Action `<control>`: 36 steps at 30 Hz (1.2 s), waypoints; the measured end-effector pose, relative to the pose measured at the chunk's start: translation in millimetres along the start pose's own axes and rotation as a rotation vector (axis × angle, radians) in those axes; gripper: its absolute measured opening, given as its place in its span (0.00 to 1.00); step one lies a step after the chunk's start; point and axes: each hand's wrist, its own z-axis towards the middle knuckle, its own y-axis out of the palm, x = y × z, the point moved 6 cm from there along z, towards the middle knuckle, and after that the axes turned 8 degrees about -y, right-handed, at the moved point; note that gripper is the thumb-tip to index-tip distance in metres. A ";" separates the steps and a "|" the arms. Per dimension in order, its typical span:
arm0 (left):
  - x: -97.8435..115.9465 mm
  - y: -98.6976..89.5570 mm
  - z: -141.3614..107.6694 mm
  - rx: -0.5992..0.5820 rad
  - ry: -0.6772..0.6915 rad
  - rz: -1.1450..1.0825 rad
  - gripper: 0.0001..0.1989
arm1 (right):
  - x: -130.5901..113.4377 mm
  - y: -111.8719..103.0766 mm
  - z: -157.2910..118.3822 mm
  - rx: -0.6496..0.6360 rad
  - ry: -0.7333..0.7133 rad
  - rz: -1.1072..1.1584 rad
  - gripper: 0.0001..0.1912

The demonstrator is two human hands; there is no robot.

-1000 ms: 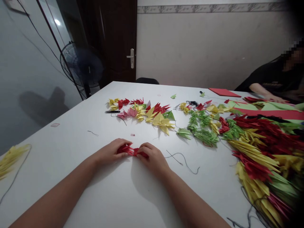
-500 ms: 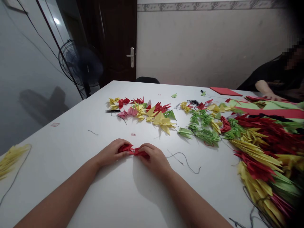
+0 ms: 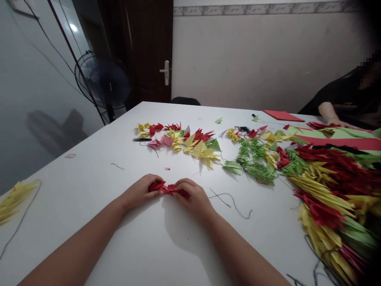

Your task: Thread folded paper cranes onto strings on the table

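Folded red paper spans the gap between my two hands, just above the white table. Its left end is pinched by my left hand, thumb below and fingers on top. My right hand grips the other end, fingers curled over it. Parts of the paper are hidden under both hands. Close to my right wrist lies a needle with a grey thread trailing in a curve.
Strings of folded paper in yellow, green and red spread across the back and right. Small black snips lie beyond my left hand. Yellow folded paper sits far left. Another person's hand rests at back right.
My hands hold nearly the same place. The red paper between them has turned slightly, and its middle now looks closer together. The other person's hand has shifted a little.
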 end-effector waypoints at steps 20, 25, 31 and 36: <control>14.9 3.1 1.8 0.013 0.095 0.059 0.17 | -6.2 13.3 3.7 -0.064 -0.033 -0.019 0.08; 15.6 1.8 1.4 0.007 0.105 0.019 0.17 | 4.2 8.8 0.3 -0.058 0.129 -0.105 0.15; 13.1 0.3 1.3 0.016 0.065 0.012 0.17 | 11.7 6.2 -2.5 -0.057 0.192 -0.136 0.10; 9.7 -2.1 0.6 0.029 0.031 -0.012 0.17 | 10.6 2.6 -0.5 -0.057 0.107 -0.107 0.09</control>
